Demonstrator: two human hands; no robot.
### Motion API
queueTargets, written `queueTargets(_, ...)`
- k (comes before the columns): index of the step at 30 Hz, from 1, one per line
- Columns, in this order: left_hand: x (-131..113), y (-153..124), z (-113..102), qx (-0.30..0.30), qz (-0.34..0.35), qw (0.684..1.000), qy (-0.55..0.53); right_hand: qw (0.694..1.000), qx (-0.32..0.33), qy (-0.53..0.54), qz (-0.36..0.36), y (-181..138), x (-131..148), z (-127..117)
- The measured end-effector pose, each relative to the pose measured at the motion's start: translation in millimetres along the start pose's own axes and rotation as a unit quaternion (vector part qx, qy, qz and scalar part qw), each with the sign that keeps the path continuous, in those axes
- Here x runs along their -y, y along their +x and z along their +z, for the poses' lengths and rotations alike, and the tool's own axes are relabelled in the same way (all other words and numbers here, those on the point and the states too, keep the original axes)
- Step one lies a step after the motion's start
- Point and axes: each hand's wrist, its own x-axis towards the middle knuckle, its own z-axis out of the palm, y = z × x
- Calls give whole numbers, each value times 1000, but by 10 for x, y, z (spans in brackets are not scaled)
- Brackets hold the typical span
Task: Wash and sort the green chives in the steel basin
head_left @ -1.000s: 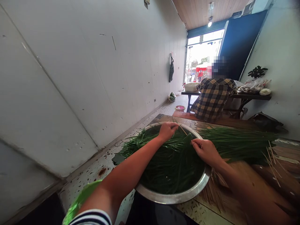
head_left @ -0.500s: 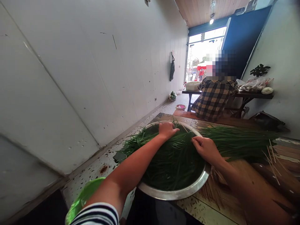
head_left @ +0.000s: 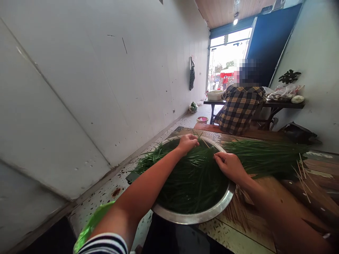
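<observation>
A wide metal basin [head_left: 194, 218] full of long green chives [head_left: 190, 187] stands in front of me. Over its far side, my left hand [head_left: 187, 144] is closed, with chive blades sticking up at its fingertips. My right hand [head_left: 229, 164] pinches chive blades at the basin's right rim, thumb against forefinger. A thin pale skewer [head_left: 205, 143] slants between the two hands; whether either one touches it I cannot tell. More chives [head_left: 265, 157] lie in a long pile on the wooden table, right of the basin.
Bamboo skewers [head_left: 238, 211] lie right of the basin, with several more [head_left: 302, 176] at the pile's end. A lined green bin [head_left: 92, 225] is at lower left. A person in a plaid shirt [head_left: 239, 109] sits ahead at another table [head_left: 286, 104].
My left hand's fingers have drawn together, and chive blades now rise beside them. The right hand stays pinched near the rim. The whole view has shifted slightly.
</observation>
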Motion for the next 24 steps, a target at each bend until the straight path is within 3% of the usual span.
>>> queueTargets(4, 7, -3, -9, 30, -38, 996, -74, 1000, -2, 5, -5, 2, -21, 1)
queueTargets(8, 5, -10, -17, 18, -45, 996, -69, 1000, -2, 7, -4, 3, -14, -5)
queueTargets(15, 49, -3, 0, -8, 27, 998, -57, 1000, -5, 9, -6, 2, -24, 6)
queueTargets(24, 38, -14, 12, -28, 40, 995, -89, 1000, -4, 2, -9, 1, -18, -3)
